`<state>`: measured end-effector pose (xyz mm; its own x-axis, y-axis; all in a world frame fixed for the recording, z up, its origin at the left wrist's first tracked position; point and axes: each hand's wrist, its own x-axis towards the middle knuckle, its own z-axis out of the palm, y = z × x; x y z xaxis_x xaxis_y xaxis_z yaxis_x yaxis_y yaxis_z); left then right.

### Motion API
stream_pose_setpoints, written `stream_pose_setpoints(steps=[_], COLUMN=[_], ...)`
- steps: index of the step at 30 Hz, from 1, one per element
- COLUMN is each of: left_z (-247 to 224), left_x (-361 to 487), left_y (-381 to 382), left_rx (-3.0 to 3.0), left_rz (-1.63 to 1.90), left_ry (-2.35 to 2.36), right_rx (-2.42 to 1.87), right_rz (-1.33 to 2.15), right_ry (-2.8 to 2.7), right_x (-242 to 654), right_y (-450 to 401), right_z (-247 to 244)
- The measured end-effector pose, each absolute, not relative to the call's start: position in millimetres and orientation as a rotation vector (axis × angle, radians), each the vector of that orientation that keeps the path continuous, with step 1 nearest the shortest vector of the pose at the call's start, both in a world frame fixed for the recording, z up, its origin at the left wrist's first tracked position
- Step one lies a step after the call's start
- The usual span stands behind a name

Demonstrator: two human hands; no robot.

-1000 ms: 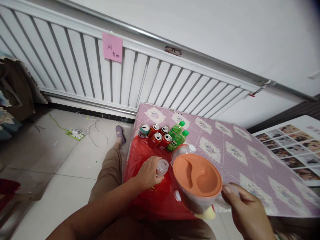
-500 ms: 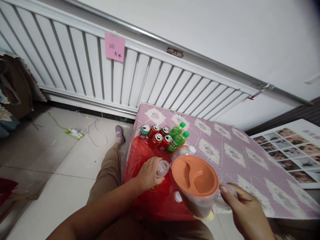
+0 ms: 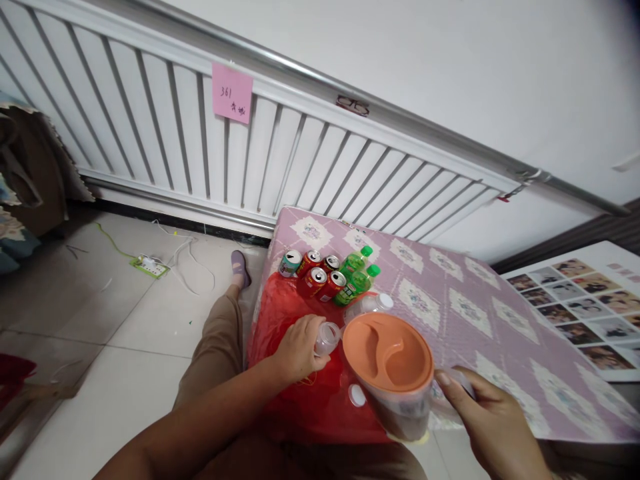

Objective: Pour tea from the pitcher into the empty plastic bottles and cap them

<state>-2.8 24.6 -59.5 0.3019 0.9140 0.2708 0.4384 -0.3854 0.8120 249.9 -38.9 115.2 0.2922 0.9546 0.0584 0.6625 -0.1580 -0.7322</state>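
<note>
My left hand (image 3: 299, 350) has its fingers curled round a clear open-mouthed plastic bottle (image 3: 327, 339); my right hand (image 3: 493, 415) grips the handle of a translucent plastic pitcher (image 3: 403, 408) with an orange lid (image 3: 400, 365), just beside that bottle. Right of my left fingers a round white cap (image 3: 357, 395) lies on the red sheet (image 3: 278, 300); beyond them stand five metal cans (image 3: 313, 283) and two green plastic bottles (image 3: 353, 288) (green-capped, both).

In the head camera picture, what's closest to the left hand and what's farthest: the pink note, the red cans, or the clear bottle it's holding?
From the left hand:
1. Clear bottle: right in its grip.
2. Red cans: just beyond the hand.
3. Pink note: far off, up on the white radiator.
</note>
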Motion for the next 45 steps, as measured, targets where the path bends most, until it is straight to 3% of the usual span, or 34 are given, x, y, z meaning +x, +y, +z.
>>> stream_pose_setpoints(steps=[45], left_z=[-60], left_x=[-4], left_y=[25], left_rx=[1.978], left_rz=[0.94], left_ry=[1.214], right_rx=[-1.897], right_rz=[0.515], right_ry=[-1.592], right_x=[237], right_y=[-35], right_z=[132])
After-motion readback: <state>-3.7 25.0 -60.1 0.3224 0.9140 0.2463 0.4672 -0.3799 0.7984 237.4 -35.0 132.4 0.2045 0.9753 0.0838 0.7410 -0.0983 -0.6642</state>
